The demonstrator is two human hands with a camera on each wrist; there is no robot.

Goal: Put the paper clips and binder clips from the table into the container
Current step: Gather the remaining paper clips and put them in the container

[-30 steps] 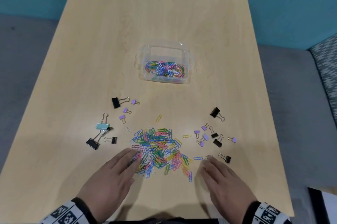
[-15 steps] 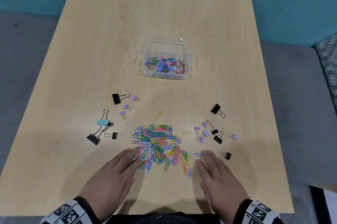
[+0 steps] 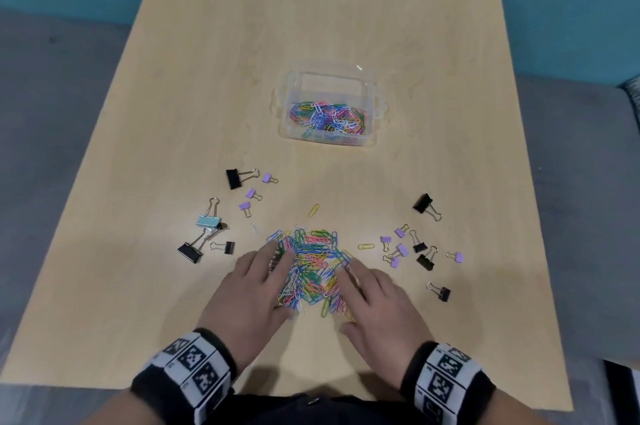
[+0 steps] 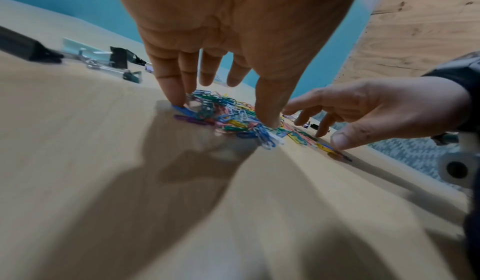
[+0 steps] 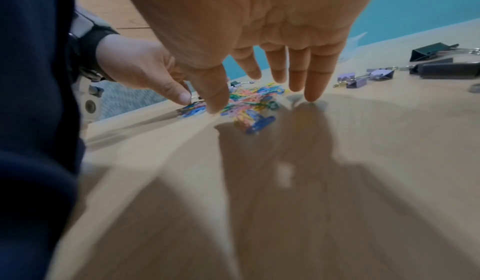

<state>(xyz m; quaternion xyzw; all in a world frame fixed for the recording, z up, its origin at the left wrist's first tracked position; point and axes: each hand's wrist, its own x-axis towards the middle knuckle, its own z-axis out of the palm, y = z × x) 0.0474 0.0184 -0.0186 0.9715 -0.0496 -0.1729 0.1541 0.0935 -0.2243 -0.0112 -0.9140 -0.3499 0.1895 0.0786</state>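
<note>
A heap of coloured paper clips lies near the front of the wooden table. My left hand presses its straight fingers on the heap's left side, and my right hand does the same on the right side. The same heap shows between spread fingers in both wrist views. A clear plastic container, partly filled with paper clips, stands farther back. Black, lilac and one light blue binder clip lie to the left of the heap. More black and lilac binder clips lie to its right.
Two stray yellow paper clips and a white one lie just outside the heap. Bare table surrounds the container. Grey floor borders the table on both sides, and a teal wall stands behind it.
Both hands have slid inward along the table and squeezed the spread paper clips into a tighter heap between them. The binder clips have not moved.
</note>
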